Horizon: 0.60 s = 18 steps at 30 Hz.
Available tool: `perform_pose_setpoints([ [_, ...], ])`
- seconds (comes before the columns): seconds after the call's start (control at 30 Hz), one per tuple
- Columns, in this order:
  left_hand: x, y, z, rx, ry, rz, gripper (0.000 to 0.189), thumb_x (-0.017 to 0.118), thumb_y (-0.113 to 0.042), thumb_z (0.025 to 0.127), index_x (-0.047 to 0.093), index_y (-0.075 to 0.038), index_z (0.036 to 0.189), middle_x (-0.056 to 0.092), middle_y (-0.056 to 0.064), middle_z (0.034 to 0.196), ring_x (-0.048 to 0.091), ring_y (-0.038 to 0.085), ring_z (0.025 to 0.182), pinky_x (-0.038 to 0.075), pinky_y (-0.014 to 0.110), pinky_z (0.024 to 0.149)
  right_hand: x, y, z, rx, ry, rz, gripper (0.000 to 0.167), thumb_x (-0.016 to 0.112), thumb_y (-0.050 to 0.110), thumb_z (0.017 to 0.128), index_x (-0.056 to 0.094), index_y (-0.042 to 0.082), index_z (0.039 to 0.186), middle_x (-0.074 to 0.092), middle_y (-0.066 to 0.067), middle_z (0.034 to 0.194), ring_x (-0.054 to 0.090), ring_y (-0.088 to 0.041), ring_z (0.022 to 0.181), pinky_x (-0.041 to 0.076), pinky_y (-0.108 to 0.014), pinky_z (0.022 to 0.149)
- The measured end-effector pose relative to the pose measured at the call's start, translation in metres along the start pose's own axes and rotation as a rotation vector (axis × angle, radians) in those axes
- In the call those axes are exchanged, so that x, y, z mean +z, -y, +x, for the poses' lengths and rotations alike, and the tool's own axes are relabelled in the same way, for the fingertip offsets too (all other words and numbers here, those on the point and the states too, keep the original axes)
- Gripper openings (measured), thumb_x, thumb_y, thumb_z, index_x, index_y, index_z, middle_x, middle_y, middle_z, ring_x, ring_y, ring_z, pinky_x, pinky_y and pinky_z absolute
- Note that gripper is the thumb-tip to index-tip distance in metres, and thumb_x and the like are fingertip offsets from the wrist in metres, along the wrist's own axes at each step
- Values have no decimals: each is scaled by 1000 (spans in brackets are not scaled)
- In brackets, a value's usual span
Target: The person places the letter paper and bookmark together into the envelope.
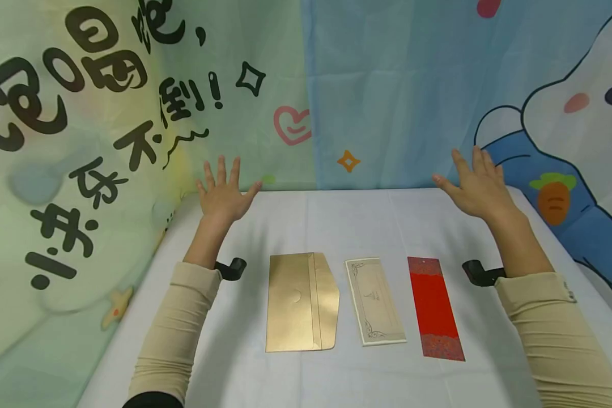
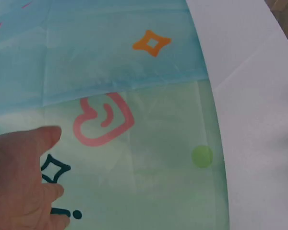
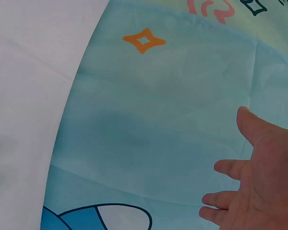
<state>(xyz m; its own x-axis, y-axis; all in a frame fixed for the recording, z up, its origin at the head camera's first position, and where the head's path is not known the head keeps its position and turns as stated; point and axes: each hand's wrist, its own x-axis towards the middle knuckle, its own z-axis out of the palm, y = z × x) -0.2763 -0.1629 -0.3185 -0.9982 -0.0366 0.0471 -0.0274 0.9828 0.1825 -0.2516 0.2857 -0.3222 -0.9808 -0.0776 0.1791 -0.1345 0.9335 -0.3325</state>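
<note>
While raised, spread-fingered and empty, perhaps held wide to leave the middle unblocked: left hand point(image 1: 223, 198), right hand point(image 1: 479, 190). Between the sleeves point(image 1: 178, 317), flat on the table point(image 1: 347, 226) and apart, presumably for full view: gold envelope point(image 1: 298, 303), cream card point(image 1: 376, 306), red strip point(image 1: 435, 306).

Two hands point(image 1: 221, 198) point(image 1: 479, 190); one gold envelope point(image 1: 293, 306); one cream card point(image 1: 376, 303); one red strip point(image 1: 435, 306); two wrist cameras point(image 1: 233, 268) point(image 1: 479, 273); one counter point(image 1: 336, 224).
</note>
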Motion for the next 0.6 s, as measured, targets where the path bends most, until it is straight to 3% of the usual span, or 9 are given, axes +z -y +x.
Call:
perform_pose_setpoints([
  [0.13,7,-3,-14,-5,-63,-34,78,35,-60,89,7,-19,150,4,18,153,-6,43,135,6,58,105,9,7,-12,-23,3,34,74,46,43,93,23,-9,141,17,-38,141,14,-53,129,10,-64,100],
  [0.23,21,-9,-38,5,-147,-61,75,44,-54,89,20,-13,148,18,23,149,7,47,134,14,58,104,26,23,-32,-39,-1,83,62,54,32,91,37,-9,135,35,-35,134,31,-51,121,24,-63,96],
  [0.37,47,-19,-72,39,-214,-60,71,46,-50,89,30,-10,144,30,23,144,20,47,130,23,56,101,62,51,-64,-55,-21,165,49,57,24,90,48,-2,130,47,-28,128,45,-44,112,34,-59,91],
  [0.6,96,-34,-113,88,-225,-110,66,50,-48,88,39,-7,139,39,23,138,33,48,123,33,56,95,124,91,-97,-58,-26,313,36,59,19,88,58,5,121,59,-17,117,56,-32,98,45,-49,79],
])
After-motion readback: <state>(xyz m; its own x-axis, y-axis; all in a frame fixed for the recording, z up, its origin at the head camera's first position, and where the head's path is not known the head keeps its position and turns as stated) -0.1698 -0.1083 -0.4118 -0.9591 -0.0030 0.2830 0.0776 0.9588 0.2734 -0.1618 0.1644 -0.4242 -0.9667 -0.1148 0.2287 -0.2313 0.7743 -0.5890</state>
